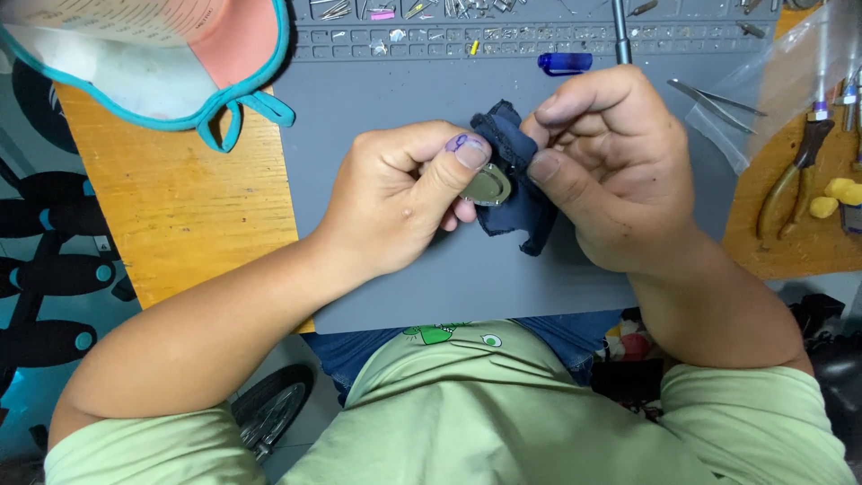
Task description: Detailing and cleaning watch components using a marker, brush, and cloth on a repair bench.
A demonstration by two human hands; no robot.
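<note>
My left hand (404, 193) pinches a small round metal disc (488, 187), like a watch case back, between thumb and fingers above the grey work mat (395, 99). My right hand (611, 166) holds a dark blue cloth (516, 193) pressed against the disc's right edge, thumb and forefinger pinching the fabric. Both hands meet at the mat's centre, just above its surface. Part of the cloth hangs down below the disc.
A blue cap-like piece (566, 62) and a metal rod (621, 31) lie at the back of the mat. Tweezers (714, 99), a clear plastic bag (781, 81), pliers (795, 175) and yellow lumps (837, 196) sit right. A pink, teal-edged cloth item (180, 63) rests on the wooden bench, back left.
</note>
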